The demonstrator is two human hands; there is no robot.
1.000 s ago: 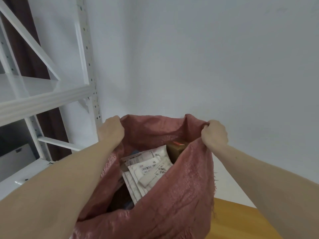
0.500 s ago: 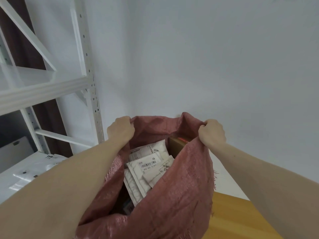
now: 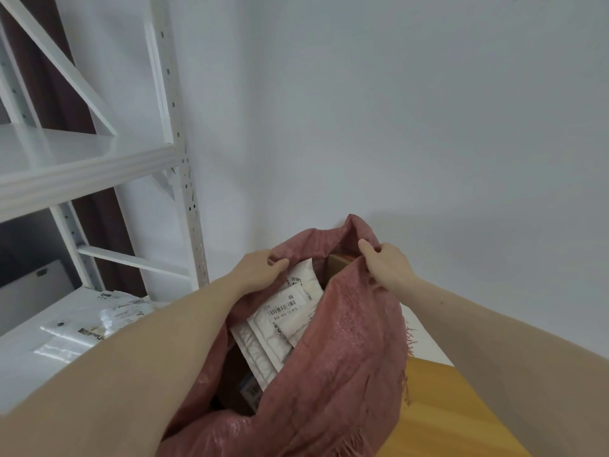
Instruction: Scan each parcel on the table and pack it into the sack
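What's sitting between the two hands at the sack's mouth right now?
In the head view, between the left hand and right hand on the sack rim: white labelled parcels and a brown box.

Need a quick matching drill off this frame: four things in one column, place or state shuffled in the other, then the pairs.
Things:
1. sack
2. white mailer
3. cardboard box
4. plastic bags

Place or state:
A. on the low white shelf at left
B. barcode label up, inside the sack
C. corner showing by the right hand
D. rim gripped by both hands, left hand included

Pairs: 1-D, 2-B, 3-C, 4-A
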